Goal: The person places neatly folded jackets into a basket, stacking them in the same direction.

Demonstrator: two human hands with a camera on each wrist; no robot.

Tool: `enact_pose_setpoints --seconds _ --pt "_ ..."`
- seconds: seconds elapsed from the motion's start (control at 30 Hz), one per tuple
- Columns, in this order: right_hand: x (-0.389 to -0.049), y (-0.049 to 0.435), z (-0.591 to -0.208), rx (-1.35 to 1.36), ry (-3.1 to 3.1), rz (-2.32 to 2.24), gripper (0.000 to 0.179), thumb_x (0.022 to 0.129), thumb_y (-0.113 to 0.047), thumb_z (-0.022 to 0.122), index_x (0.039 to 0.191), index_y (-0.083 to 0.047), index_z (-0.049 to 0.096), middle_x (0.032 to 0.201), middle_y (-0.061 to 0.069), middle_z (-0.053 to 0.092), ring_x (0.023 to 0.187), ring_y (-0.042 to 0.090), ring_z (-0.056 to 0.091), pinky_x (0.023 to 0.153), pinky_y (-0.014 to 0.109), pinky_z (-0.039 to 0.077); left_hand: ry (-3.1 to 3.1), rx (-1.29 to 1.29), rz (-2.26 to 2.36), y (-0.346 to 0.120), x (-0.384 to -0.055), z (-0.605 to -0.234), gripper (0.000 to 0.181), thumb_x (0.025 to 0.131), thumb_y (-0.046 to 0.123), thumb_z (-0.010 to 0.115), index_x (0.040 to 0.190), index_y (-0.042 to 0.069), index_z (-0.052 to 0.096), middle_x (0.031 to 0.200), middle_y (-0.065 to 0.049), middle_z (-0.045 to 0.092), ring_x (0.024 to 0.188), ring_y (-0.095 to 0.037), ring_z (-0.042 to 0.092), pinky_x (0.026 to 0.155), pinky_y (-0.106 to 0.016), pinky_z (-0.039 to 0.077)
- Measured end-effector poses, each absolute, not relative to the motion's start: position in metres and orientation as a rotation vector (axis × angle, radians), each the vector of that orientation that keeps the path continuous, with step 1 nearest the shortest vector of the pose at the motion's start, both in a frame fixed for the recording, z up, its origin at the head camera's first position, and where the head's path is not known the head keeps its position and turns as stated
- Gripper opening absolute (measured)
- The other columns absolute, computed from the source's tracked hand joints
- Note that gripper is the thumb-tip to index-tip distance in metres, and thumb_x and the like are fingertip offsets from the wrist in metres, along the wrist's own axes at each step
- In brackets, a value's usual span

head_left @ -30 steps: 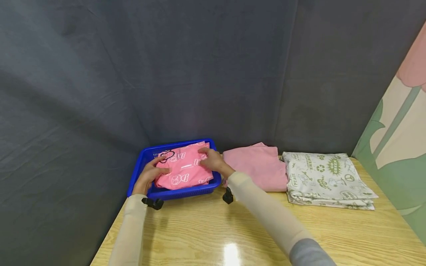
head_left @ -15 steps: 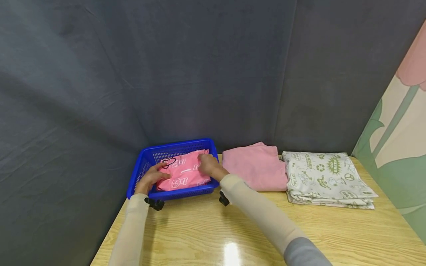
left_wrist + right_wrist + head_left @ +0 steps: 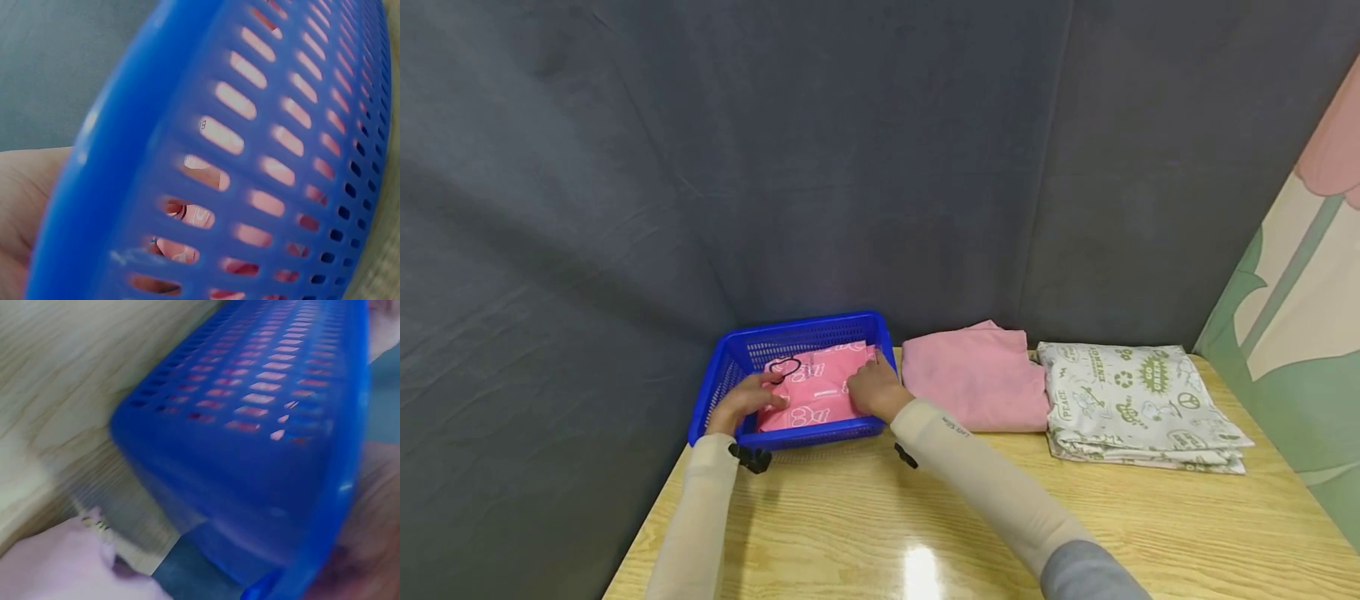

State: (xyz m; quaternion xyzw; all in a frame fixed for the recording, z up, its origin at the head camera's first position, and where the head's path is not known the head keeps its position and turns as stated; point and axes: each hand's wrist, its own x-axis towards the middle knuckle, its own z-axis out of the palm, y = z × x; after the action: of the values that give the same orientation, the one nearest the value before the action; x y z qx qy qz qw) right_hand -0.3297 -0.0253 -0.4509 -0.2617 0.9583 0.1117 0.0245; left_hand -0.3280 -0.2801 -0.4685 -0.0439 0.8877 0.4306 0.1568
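Left of centre, the spread left hand seemingly steadies printed pink cloth. Whether the right hand grips it is unclear.

left hand spread, right hand palm down

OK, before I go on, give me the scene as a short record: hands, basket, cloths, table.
Left hand: on the left part of the printed pink cloth
Right hand: at that cloth's right end, fingertips partly hidden
Basket: blue, on the table, holding the printed pink cloth
Plain pink cloth: folded, right of the basket
White cloth: folded, green print, far right
Table: wood-grained
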Motion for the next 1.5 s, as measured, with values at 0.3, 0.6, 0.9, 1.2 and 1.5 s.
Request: enact_pose_setpoints --seconds 0.3,0.6,0.9,1.2,1.5 --pt "-0.337 -0.018 -0.456 -0.901 2.901 0.292 0.028 0.108 -0.022 0.054 0.122 -0.021 0.078 0.112 0.002 0.081 0.119 0.020 0.073 0.134 0.048 0.023 2.520 -0.137 1.206 -0.282 -0.326 -0.470 0.082 0.088 0.013 0.074 0.162 0.001 0.040 0.169 -0.034 0.026 0.154 -0.053 0.028 0.128 -0.070 0.020" --pt "-0.344 -0.004 -0.450 -1.018 2.950 -0.073 0.019 0.101 -0.020 0.067 0.112 -0.016 0.081 0.114 0.001 0.081 0.115 0.022 0.074 0.124 0.050 0.041 2.692 -0.115 1.321 -0.276 -0.326 -0.465 0.064 0.086 0.013 0.075 0.141 -0.013 0.056 0.144 -0.034 0.056 0.122 -0.042 0.055 0.111 -0.052 0.047" --pt "-0.341 0.025 -0.432 -1.067 2.929 -0.685 0.020 0.101 -0.011 0.070 0.118 -0.006 0.079 0.112 0.007 0.080 0.098 0.021 0.075 0.090 0.040 0.063 2.913 -0.133 1.344 -0.248 -0.320 -0.445 0.037 0.099 0.012 0.066 0.130 -0.009 0.068 0.130 -0.030 0.069 0.113 -0.041 0.066 0.095 -0.045 0.056" --pt "-0.342 0.067 -0.424 -0.955 2.931 -1.013 0.012 0.100 -0.008 0.069 0.105 -0.002 0.079 0.092 0.007 0.079 0.080 0.013 0.070 0.076 0.032 0.060 2.854 -0.042 1.675 -0.221 -0.316 -0.437 0.018 0.096 0.004 0.062 0.106 -0.007 0.071 0.082 -0.014 0.074 0.063 -0.010 0.068 0.061 -0.026 0.060" --pt "-0.340 0.114 -0.423 -0.795 2.854 -1.233 0.015 0.102 -0.002 0.062 0.106 0.001 0.076 0.092 0.010 0.078 0.076 0.016 0.072 0.070 0.029 0.061 2.721 0.042 1.846 -0.192 -0.311 -0.430 0.018 0.102 0.003 0.064 0.111 -0.011 0.070 0.077 -0.011 0.072 0.060 -0.009 0.065 0.058 -0.024 0.060"
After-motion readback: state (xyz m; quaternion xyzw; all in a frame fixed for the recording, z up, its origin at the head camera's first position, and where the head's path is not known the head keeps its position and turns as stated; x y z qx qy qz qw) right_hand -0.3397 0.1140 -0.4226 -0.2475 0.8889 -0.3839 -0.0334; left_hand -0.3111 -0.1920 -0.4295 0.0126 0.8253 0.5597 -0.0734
